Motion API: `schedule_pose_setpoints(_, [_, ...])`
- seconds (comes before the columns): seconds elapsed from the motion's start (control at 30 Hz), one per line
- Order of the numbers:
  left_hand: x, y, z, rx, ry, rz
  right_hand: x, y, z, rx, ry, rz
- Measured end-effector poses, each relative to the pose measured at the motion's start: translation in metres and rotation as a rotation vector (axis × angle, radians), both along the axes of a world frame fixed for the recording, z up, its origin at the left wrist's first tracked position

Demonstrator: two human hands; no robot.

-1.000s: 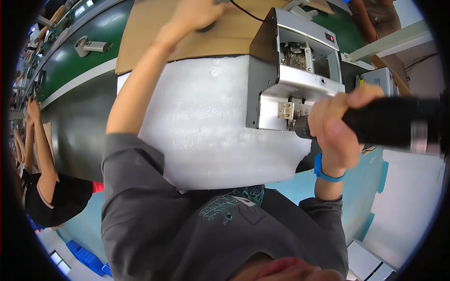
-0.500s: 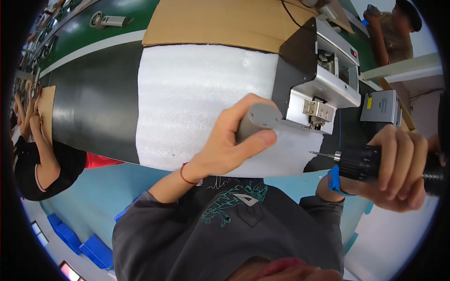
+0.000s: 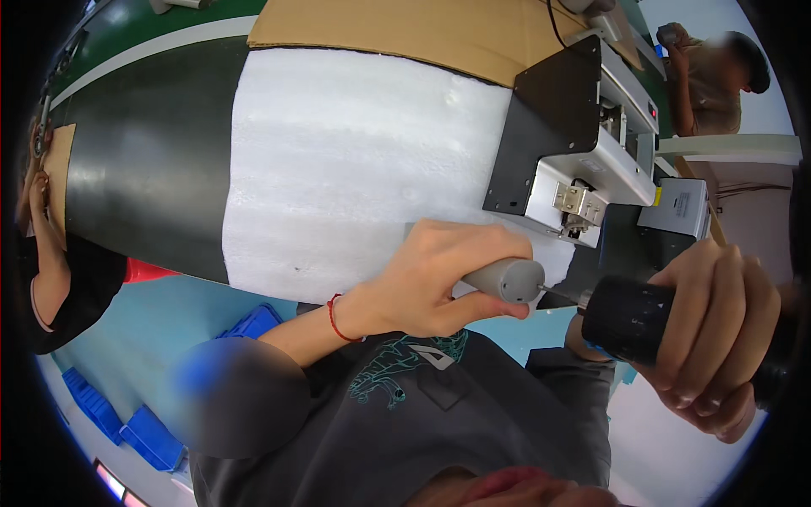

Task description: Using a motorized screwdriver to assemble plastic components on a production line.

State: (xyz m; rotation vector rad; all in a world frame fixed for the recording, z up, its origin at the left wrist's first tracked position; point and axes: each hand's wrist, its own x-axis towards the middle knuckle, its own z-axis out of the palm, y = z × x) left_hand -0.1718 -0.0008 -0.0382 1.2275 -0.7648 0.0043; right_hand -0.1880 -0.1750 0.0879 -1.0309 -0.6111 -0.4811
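My left hand (image 3: 427,275) is wrapped round a grey cylindrical part (image 3: 517,281), whose round end face with small holes points right. My right hand (image 3: 718,325) grips a black electric screwdriver (image 3: 627,321). Its thin bit reaches left to the rim of that end face; whether it sits in a hole cannot be made out. Both hands are over the near edge of a white foam sheet (image 3: 363,160). My left palm and fingers hide most of the cylinder's length.
Right of the foam stands a black and silver machine (image 3: 553,127) with a metal fixture (image 3: 579,207). A silver box (image 3: 680,207) is beyond it. Cardboard (image 3: 405,29) lies at the back. Co-workers are at the far left and upper right. Blue bins (image 3: 152,438) are on the floor.
My left hand has lowered and turned the grey part so its end faces right. The screwdriver bit, apart from it before, now meets that end. The view has shifted slightly.
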Motion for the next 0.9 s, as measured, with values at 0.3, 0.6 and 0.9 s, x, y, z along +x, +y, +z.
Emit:
schedule_pose_setpoints(0.3, [-0.002, 0.002, -0.002, 0.048, -0.058, 0.039, 0.024, 0.008, -0.006, 0.0, 0.01, 0.182])
schedule_pose_setpoints(0.6, [-0.002, 0.0, 0.001, 0.105, -0.133, 0.097, 0.021, 0.009, -0.003, 0.023, -0.011, 0.354])
schedule_pose_setpoints(0.9, [-0.002, 0.005, 0.01, 0.096, -0.102, -0.022, 0.002, 0.0, 0.008, -0.047, -0.031, 0.211])
